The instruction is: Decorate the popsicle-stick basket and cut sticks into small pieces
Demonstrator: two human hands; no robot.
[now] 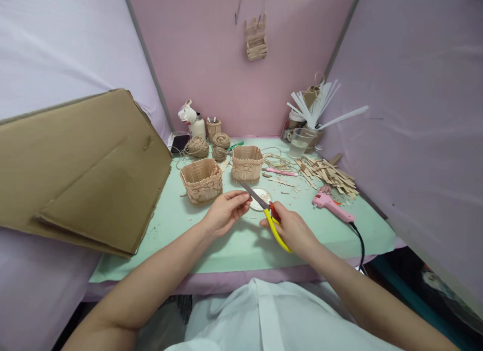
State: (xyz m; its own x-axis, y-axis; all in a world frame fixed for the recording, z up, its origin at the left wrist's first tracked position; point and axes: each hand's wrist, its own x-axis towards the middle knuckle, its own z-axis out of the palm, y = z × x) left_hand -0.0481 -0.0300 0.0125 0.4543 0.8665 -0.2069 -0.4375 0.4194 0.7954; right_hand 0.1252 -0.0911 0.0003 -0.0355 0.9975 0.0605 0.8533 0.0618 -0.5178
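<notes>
My right hand (292,229) is closed on yellow-and-red-handled scissors (279,235), whose dark blades point up and left, past the fingertips of my left hand (227,211). The left fingers are pinched together, and what they hold is too small to make out. Just beyond the blades a small woven basket (247,164) stands upright. A second woven basket (202,182) stands to its left, beyond my left hand. Under the blades lies a round white disc (260,199) with small scraps on it.
A pink glue gun (334,205) with a black cord lies at the right, before a pile of wood strips (328,176). Twine balls (197,147) and a plastic cup (300,143) stand at the back. Large cardboard sheets (94,174) lean at the left.
</notes>
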